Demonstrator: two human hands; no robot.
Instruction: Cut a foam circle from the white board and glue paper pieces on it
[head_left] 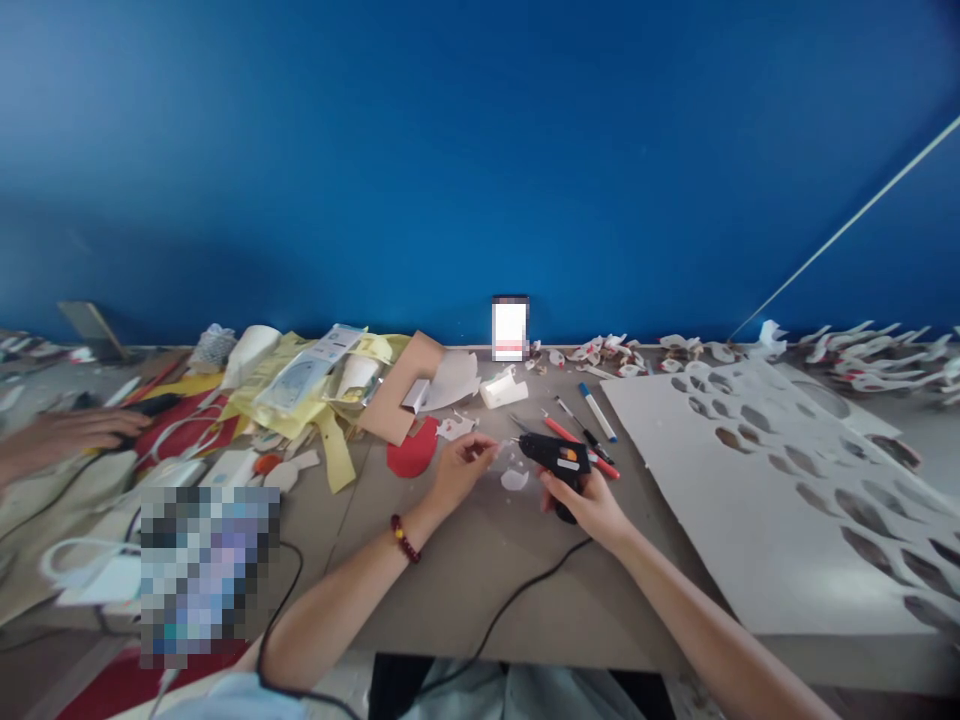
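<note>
My right hand (581, 498) is wrapped round the grip of a black glue gun (553, 453), whose nozzle points left. Facing the nozzle, my left hand (463, 468) is closed in a pinch, with a bead bracelet (405, 540) at its wrist. Whatever sits between those fingertips is too small to make out. Just below the nozzle lies a small white paper piece (514, 480) on the table. A red cut-out (412, 448) rests left of my left hand. From the gun a black cord (517, 590) runs down toward the table's front edge.
A white sheet with leaf-shaped holes (675, 480) covers the right side. Pens, including a blue-capped marker (598, 412), lie behind the gun. White cut-outs (607, 352) line the wall. At left are a cardboard piece (401, 390), yellow paper (337, 455) and a co-worker's hand (71, 438).
</note>
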